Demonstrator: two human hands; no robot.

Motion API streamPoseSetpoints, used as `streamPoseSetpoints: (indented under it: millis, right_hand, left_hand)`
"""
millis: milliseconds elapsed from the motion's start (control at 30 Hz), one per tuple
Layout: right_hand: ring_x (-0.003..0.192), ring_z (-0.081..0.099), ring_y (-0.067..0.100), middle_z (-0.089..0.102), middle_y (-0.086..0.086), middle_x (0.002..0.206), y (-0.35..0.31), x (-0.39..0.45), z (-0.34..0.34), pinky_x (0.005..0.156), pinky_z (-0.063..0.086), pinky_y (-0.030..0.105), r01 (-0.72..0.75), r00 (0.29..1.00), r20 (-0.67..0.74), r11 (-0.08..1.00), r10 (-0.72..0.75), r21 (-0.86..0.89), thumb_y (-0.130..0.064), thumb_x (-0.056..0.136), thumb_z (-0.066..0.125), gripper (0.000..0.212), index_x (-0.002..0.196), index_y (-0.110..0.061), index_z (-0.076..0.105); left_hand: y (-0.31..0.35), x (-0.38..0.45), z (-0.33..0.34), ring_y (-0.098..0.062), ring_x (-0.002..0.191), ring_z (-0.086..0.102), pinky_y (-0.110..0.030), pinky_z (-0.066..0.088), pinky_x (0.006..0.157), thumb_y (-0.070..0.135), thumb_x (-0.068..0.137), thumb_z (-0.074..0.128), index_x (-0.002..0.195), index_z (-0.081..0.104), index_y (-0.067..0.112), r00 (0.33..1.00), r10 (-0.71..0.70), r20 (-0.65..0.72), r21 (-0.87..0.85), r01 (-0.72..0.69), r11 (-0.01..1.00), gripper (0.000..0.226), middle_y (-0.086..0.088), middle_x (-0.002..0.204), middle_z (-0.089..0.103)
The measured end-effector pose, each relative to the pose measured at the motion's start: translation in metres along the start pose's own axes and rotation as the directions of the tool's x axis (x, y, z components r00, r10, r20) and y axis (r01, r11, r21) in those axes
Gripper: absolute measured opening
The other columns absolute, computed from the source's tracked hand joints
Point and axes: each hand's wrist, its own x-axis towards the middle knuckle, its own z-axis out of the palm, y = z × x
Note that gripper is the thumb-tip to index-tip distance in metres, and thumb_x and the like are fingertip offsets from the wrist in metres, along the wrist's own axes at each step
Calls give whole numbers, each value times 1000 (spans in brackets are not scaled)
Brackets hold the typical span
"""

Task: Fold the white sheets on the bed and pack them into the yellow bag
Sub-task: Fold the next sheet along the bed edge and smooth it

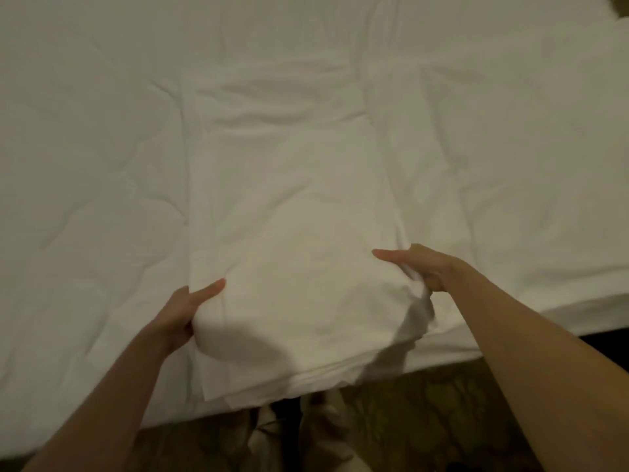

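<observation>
My left hand [185, 310] grips the left near edge of the folded white cotton sheet [292, 240], thumb on top, fingers tucked under. The sheet lies as a long strip on the white bed [85, 165], its near end at the bed's edge above patterned carpet [425, 420]. My right hand [420, 267] pinches the bunched right corner, thumb extended.
</observation>
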Motion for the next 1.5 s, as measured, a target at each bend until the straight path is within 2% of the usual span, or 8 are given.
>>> streamPoseSetpoints:
  millis: [233, 467, 733, 833, 1100, 1233, 1367, 1500]
  right_hand:
    - [98, 65, 27, 68, 11, 107, 31, -19, 23, 80, 52, 33, -55, 996, -69, 998, 53, -30, -43, 67, 83, 72, 117, 2, 57]
    - [85, 71, 18, 74, 6, 96, 10, -62, 30, 62, 57, 26, 66, 996, 52, 996, -70, 66, -22, 84, 72, 35, 113, -6, 62]
    - [80, 72, 11, 75, -1, 93, 3, -93, 40, 62, 57, 21, 225, 972, 21, 950, -235, 216, -18, 88, 66, 24, 111, -14, 62]
    - [86, 72, 15, 74, 1, 98, 6, -93, 40, 68, 58, 25, 253, 967, -29, 947, -252, 197, -23, 81, 71, 36, 115, -13, 62]
    - [88, 61, 24, 64, 9, 105, 49, -73, 45, 82, 46, 33, 221, 909, -388, 966, -154, 134, -25, 84, 72, 35, 112, -6, 61]
    - [85, 58, 28, 63, 14, 97, 57, -46, 65, 76, 47, 35, 156, 862, -494, 987, -114, 45, -23, 87, 69, 39, 112, 6, 64]
    - [90, 58, 31, 62, 17, 103, 56, -25, 56, 74, 43, 32, 13, 870, -493, 999, -35, -49, -27, 87, 68, 46, 117, 6, 60]
    - [100, 59, 37, 61, 24, 116, 45, -20, 48, 83, 52, 42, -63, 917, -399, 990, 6, -129, -21, 83, 74, 50, 117, 10, 54]
  left_hand:
    - [-21, -17, 44, -33, 132, 37, -46, 32, 107, 16, 72, 77, 141, 34, 10, 797, 515, -315, 653, -212, 727, 82, -15, 143, 38]
    - [-95, -85, 145, -23, 148, -8, -66, 8, 108, 76, 67, 50, 149, -15, 36, 673, 532, 514, 788, -615, 16, 112, 1, 161, -10]
    - [-97, -75, 75, -21, 147, 12, -51, 14, 115, -6, 71, 61, 151, 6, 35, 682, 615, 395, 825, -558, 89, 105, 8, 157, 11]
    - [-103, -71, 25, -23, 95, 59, -34, 48, 77, -5, 50, 75, 117, 44, 31, 643, 639, 422, 815, -578, 44, 82, 4, 108, 57]
    - [-84, -88, -6, -11, 67, 34, -25, 29, 47, -7, 43, 62, 74, 30, 30, 507, 725, 466, 741, -671, -7, 58, 9, 68, 40]
    - [-116, -63, -14, -21, 82, 55, -32, 42, 61, 4, 64, 66, 91, 46, 25, 722, 575, 384, 866, -498, 47, 40, 4, 88, 52]
    - [-129, -53, -23, -15, 57, 54, -21, 40, 42, 16, 61, 41, 87, 45, 20, 701, 604, 380, 841, -534, 91, 27, 1, 74, 56]
    - [-133, -57, -26, -9, 46, 30, -23, 21, 44, 5, 59, 39, 61, 30, 26, 769, 622, 148, 739, -504, 447, 24, 8, 53, 32]
